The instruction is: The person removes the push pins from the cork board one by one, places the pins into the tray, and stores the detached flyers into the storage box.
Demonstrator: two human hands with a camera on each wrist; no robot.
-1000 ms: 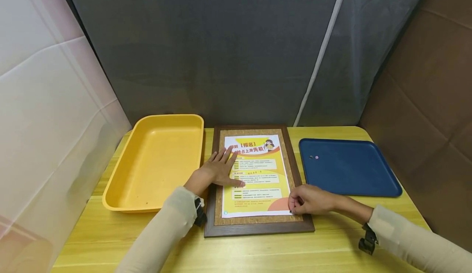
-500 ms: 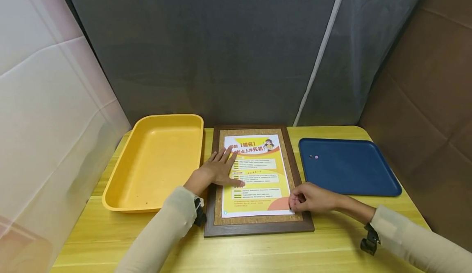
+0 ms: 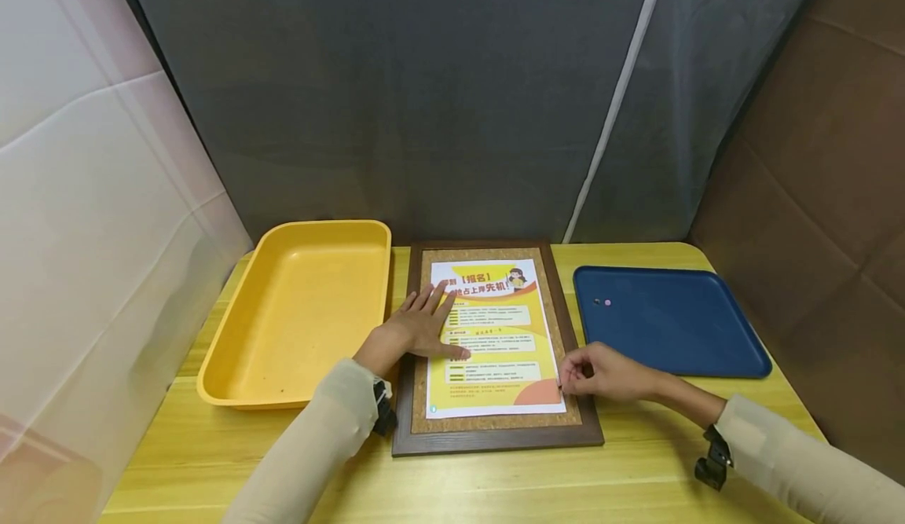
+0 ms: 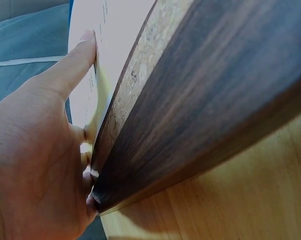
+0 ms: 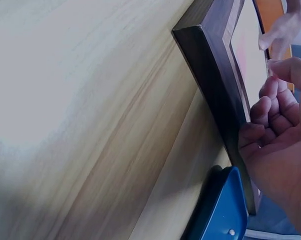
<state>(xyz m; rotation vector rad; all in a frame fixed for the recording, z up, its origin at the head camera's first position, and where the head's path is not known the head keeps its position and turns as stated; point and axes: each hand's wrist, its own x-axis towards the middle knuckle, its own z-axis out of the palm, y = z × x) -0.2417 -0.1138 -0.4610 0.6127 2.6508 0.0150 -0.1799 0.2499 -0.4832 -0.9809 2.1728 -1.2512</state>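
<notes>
A printed yellow and white poster (image 3: 488,394) lies on a cork board (image 3: 495,423) with a dark wooden frame (image 3: 495,439). My left hand (image 3: 419,329) rests spread on the poster's left side, thumb toward the middle. In the left wrist view its thumb lies on the sheet, which bulges a little near the cork. My right hand (image 3: 601,373) is at the lower right edge of the poster, over the frame. Its thumb and index finger pinch a tiny dark pin-like thing (image 3: 560,386); the other fingers are curled in.
To the left stands a deep yellow tray (image 3: 293,400). A shallow blue tray (image 3: 679,335) lies to the right, with small round things (image 3: 607,302) near its left end. Dark cloth (image 3: 396,115) hangs behind the wooden table (image 3: 566,485).
My right hand has moved slightly up along the poster's right edge, away from its lower right corner, still pinching. The left hand has stayed in place.
</notes>
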